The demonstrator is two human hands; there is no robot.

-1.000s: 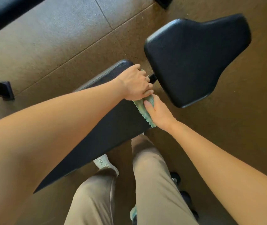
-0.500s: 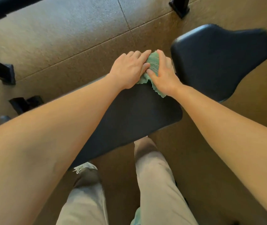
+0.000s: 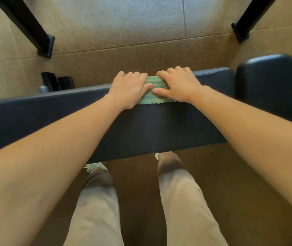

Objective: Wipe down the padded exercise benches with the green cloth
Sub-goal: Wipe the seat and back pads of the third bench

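Observation:
A long black padded bench [image 3: 159,128] lies crosswise in front of me. The green cloth [image 3: 158,82] is draped over its far edge near the middle. My left hand [image 3: 129,89] and my right hand [image 3: 179,84] sit side by side on the cloth, each covering one end. Both thumbs press on the cloth, and the fingers curl over the pad's far edge with it. A separate black seat pad [image 3: 273,86] adjoins the bench at the right.
Black frame legs stand on the speckled rubber floor at the upper left [image 3: 40,38] and upper right [image 3: 242,27]. A black bracket [image 3: 58,83] sits behind the bench at the left. My legs in beige trousers [image 3: 180,192] stand against the bench's near side.
The view has swung so the bench now lies crosswise. Both hands carried the cloth from the gap by the seat pad along the pad's far edge toward its middle.

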